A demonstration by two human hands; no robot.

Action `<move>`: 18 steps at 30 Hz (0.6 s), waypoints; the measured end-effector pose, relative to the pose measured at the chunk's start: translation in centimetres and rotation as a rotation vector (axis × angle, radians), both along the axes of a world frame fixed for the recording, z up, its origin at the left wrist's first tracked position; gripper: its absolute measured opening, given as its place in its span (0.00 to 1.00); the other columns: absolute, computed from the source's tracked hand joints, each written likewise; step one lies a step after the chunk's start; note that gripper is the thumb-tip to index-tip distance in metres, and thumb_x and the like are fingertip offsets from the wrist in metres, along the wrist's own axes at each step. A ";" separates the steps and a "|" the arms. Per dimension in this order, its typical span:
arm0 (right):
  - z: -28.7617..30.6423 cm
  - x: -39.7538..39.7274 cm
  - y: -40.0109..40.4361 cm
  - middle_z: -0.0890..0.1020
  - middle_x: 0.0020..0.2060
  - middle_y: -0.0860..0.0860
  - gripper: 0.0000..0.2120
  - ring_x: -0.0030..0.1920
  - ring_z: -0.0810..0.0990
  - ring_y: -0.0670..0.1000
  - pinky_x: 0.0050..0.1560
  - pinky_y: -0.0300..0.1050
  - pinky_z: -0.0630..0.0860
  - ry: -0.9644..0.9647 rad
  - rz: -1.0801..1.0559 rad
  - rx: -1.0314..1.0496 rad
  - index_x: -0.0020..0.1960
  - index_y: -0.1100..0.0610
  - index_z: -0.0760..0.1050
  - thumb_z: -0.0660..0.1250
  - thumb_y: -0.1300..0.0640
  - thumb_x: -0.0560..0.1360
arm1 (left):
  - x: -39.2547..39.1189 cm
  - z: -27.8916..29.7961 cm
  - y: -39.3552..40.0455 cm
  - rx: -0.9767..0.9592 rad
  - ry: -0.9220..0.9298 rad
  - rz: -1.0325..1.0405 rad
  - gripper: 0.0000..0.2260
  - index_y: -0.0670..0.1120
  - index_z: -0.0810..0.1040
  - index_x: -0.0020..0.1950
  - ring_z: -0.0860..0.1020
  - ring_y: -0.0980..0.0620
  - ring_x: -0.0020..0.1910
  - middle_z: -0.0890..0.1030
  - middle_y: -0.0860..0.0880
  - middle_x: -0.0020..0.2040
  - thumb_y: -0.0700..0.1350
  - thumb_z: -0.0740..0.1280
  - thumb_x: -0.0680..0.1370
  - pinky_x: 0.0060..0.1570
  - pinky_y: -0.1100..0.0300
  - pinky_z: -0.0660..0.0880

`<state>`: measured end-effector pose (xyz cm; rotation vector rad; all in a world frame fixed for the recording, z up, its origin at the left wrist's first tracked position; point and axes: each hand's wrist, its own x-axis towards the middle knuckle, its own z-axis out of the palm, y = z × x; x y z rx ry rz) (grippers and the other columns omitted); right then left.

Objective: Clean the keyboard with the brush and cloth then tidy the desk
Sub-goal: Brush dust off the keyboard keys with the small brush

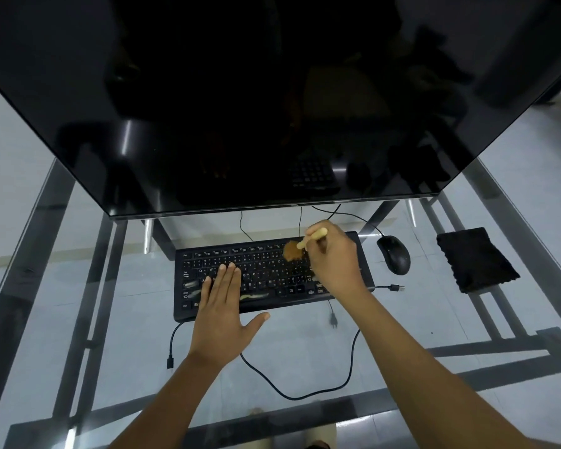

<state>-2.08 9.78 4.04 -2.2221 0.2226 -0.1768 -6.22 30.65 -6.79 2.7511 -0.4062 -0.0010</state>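
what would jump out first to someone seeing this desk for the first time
The big dark monitor fills the top of the view, tilted over a glass desk. Below it, the right hand holds a tan brush on the upper right keys of the black keyboard, while the left hand lies flat on its left side. A black mouse and black cloth sit to the right.

A black keyboard (272, 277) lies flat at centre frame with pale smudges on its lower-left keys, a tan-bristled, light-handled brush (300, 246) tilts onto its upper-right keys, and a dark folded cloth (476, 259) rests flat at right.
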 end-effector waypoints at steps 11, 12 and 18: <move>-0.2 -1.1 -1.5 0.84 0.37 0.52 0.04 0.39 0.85 0.50 0.44 0.53 0.83 0.257 0.119 0.191 0.45 0.54 0.77 0.65 0.61 0.77 | 0.3 0.4 -0.9 -0.081 -0.027 0.043 0.41 0.39 0.60 0.75 0.53 0.50 0.77 0.60 0.45 0.76 0.69 0.57 0.74 0.75 0.48 0.42; -0.2 -1.4 -1.5 0.84 0.37 0.52 0.04 0.38 0.85 0.50 0.44 0.51 0.83 0.283 0.172 0.115 0.44 0.54 0.77 0.65 0.61 0.77 | 0.3 0.4 -0.9 -0.082 -0.029 0.042 0.41 0.39 0.60 0.75 0.53 0.50 0.77 0.60 0.45 0.76 0.69 0.57 0.74 0.75 0.48 0.42; -0.2 -1.2 -3.1 0.84 0.37 0.50 0.03 0.38 0.83 0.44 0.38 0.32 0.78 0.110 0.003 0.114 0.45 0.53 0.76 0.66 0.59 0.77 | 0.8 1.2 -2.2 -0.090 -0.044 0.010 0.41 0.40 0.58 0.76 0.51 0.51 0.77 0.58 0.46 0.77 0.69 0.55 0.74 0.75 0.50 0.39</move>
